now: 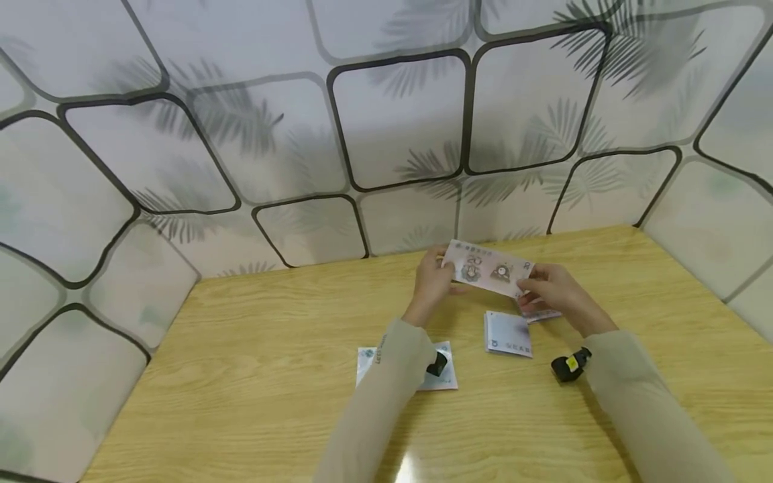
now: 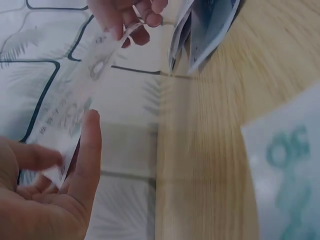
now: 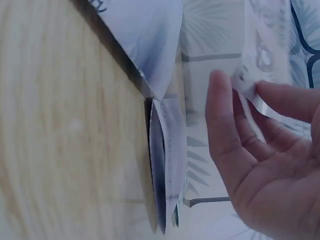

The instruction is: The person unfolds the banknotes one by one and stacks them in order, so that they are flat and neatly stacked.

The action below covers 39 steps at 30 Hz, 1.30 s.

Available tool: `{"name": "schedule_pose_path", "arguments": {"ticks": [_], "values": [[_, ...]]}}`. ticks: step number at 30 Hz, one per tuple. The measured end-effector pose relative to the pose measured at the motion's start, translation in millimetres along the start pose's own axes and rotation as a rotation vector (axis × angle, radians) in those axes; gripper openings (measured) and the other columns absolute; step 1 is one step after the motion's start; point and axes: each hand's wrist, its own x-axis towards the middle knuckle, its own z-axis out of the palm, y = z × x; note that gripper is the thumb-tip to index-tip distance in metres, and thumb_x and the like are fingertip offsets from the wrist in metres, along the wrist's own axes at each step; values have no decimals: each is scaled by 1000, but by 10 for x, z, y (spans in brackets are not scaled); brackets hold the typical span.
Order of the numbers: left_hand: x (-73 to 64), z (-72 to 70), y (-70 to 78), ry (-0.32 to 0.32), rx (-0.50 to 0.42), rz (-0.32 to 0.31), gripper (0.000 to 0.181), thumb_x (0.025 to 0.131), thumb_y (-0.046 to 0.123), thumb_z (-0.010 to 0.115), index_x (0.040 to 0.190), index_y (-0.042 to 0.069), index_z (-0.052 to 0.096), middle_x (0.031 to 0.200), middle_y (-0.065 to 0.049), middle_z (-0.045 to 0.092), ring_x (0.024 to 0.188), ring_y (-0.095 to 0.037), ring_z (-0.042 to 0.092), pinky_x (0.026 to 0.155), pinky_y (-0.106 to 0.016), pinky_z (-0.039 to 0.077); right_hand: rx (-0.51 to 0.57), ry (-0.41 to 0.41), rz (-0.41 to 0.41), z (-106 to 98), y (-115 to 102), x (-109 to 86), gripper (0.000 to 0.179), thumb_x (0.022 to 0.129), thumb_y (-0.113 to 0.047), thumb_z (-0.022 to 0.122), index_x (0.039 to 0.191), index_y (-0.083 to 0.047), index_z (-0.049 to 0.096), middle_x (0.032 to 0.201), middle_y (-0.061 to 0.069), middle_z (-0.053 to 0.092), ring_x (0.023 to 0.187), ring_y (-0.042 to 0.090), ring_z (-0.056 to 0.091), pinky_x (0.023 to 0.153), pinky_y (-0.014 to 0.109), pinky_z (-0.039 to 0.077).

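A pinkish paper note (image 1: 488, 268) printed with "20" and small cartoon figures is stretched between both hands, tilted above the table's far part. My left hand (image 1: 430, 282) pinches its left end, thumb on the printed face and fingers behind. At the other end, my right hand (image 1: 552, 294) pinches the corner between thumb and fingers, as the right wrist view also shows. Partly covered by the right hand, another pinkish folded note (image 1: 539, 315) sits on the table. Nearer to me is a folded pale-lilac note (image 1: 508, 334), its halves slightly parted.
A paper with green print (image 1: 445, 382) lies on the wooden table (image 1: 260, 376), partly hidden under the left forearm. Patterned fabric (image 1: 404, 127) rises behind the table's far edge and at both sides. A black camera (image 1: 568, 366) is strapped to the right wrist.
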Motion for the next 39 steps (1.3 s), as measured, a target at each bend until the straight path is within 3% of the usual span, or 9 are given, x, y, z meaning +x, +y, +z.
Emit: {"name": "schedule_pose_path", "arguments": {"ticks": [3, 7, 17, 25, 32, 39], "values": [[-39, -124, -9, -33, 36, 6, 21, 104, 4, 53, 121, -5, 62, 96, -11, 63, 84, -27, 67, 71, -40, 62, -17, 27, -38, 7, -1, -8, 32, 107, -7, 47, 126, 18, 47, 96, 10, 64, 81, 13, 65, 74, 29, 60], [-47, -261, -28, -31, 110, 37, 20, 103, 7, 59, 116, -6, 68, 95, -11, 64, 81, -20, 63, 79, -43, 61, -48, 55, -59, 12, -7, -28, 19, 107, -10, 50, 109, 9, 52, 98, 10, 62, 84, 14, 64, 76, 29, 59], [-53, -397, -37, -21, 147, 25, 21, 100, -1, 61, 120, -4, 68, 93, -17, 69, 72, -19, 66, 80, -49, 60, 25, 40, -65, 24, -28, -40, 34, 108, -7, 47, 133, 16, 45, 110, 14, 58, 86, 12, 65, 79, 28, 59], [-114, -477, -32, -55, 134, 52, 19, 98, -6, 61, 115, -8, 69, 95, -15, 67, 74, -17, 65, 71, -34, 62, 51, 46, -114, 40, -15, -78, 37, 107, -1, 46, 136, 21, 43, 119, 18, 51, 88, 8, 61, 82, 27, 59], [-165, -564, -30, -48, 139, 36, 21, 96, -6, 64, 117, -7, 68, 100, -17, 68, 75, -18, 66, 71, -35, 62, 106, 50, -148, 78, -29, -105, 32, 105, 1, 50, 132, 18, 46, 107, 9, 56, 87, 10, 63, 83, 29, 59], [-222, -635, -14, -36, 127, 38, 20, 96, -7, 64, 116, -6, 68, 100, -15, 66, 82, -22, 67, 70, -31, 62, 141, 46, -168, 108, -66, -125, 28, 104, 3, 51, 128, 17, 48, 105, 7, 57, 87, 11, 64, 83, 31, 59]]}}
